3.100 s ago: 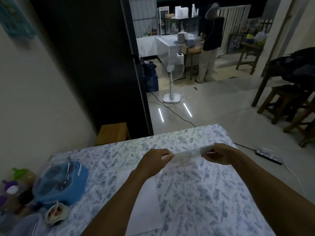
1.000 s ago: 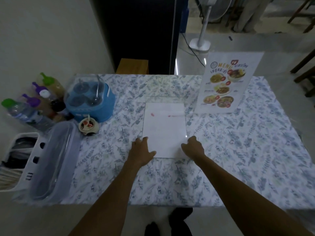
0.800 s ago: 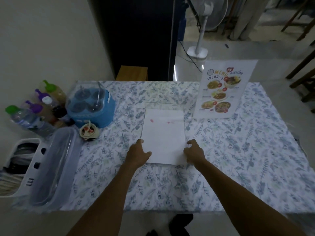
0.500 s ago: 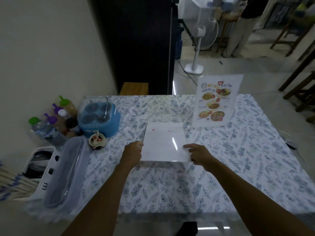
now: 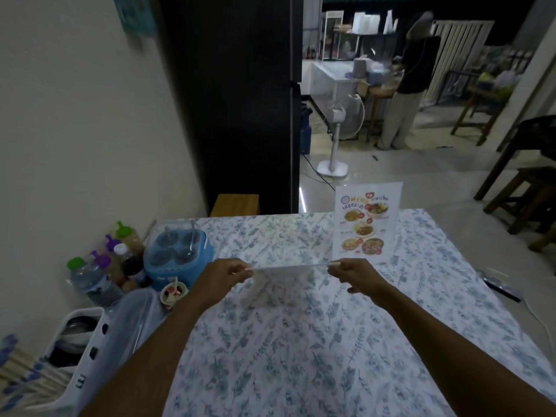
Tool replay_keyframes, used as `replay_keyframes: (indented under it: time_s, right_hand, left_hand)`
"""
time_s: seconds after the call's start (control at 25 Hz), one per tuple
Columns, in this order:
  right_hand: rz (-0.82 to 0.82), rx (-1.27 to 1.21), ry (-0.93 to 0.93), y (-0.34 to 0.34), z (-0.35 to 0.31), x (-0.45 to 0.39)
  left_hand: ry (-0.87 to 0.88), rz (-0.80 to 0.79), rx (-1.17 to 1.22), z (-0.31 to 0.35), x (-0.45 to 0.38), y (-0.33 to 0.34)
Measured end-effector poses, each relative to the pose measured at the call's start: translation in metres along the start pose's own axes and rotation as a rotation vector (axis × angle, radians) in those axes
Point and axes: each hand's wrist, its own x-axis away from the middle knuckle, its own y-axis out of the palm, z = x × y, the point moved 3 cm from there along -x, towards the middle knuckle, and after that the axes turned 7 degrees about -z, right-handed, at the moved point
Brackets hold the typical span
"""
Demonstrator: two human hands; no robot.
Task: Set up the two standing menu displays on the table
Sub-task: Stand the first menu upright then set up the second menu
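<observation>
Your left hand and right hand each pinch one end of a thin, clear acrylic menu display, the grip closed on it with fingertips and thumb. You hold the sheet nearly flat and edge-on to the camera, so it shows only as a pale, glossy line lifted above the tabletop, which is covered in a white cloth printed with blue leaves. What is printed on the sheet cannot be made out from this angle.

The other menu display, a rigid upright sheet with colourful food photos, stands on the far right part of the tabletop, just beyond your right hand.

At the left edge sit a round blue plastic condiment caddy with a clear lid, several capped plastic bottles and a long translucent plastic container. A white pedestal fan stands on the glossy tiled floor beyond.
</observation>
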Motion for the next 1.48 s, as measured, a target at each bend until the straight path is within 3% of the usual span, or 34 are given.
replay_keyframes:
  time_s: [0.16, 0.52, 0.8, 1.12, 1.32, 1.48]
  right_hand:
    - [0.103, 0.093, -0.12, -0.014, -0.015, -0.045]
    - [0.088, 0.263, -0.213, -0.034, -0.033, -0.15]
    - [0.128, 0.442, -0.206, -0.034, -0.03, -0.191]
    - [0.12, 0.476, -0.177, -0.027, -0.029, -0.196]
    - [0.179, 0.61, -0.139, -0.025, -0.035, -0.179]
    - [0.271, 0.595, -0.163, -0.032, -0.049, -0.145]
  left_hand:
    - [0.009, 0.099, -0.121, 0.007, -0.036, -0.014]
    - [-0.034, 0.341, -0.001, -0.002, -0.135, -0.035]
    - [-0.082, 0.421, 0.044, -0.009, -0.178, -0.038]
    - [-0.124, 0.425, 0.002, -0.004, -0.18, -0.034]
    - [-0.263, 0.126, -0.309, -0.016, -0.158, -0.026]
    - [-0.297, 0.19, -0.242, -0.015, -0.128, -0.036]
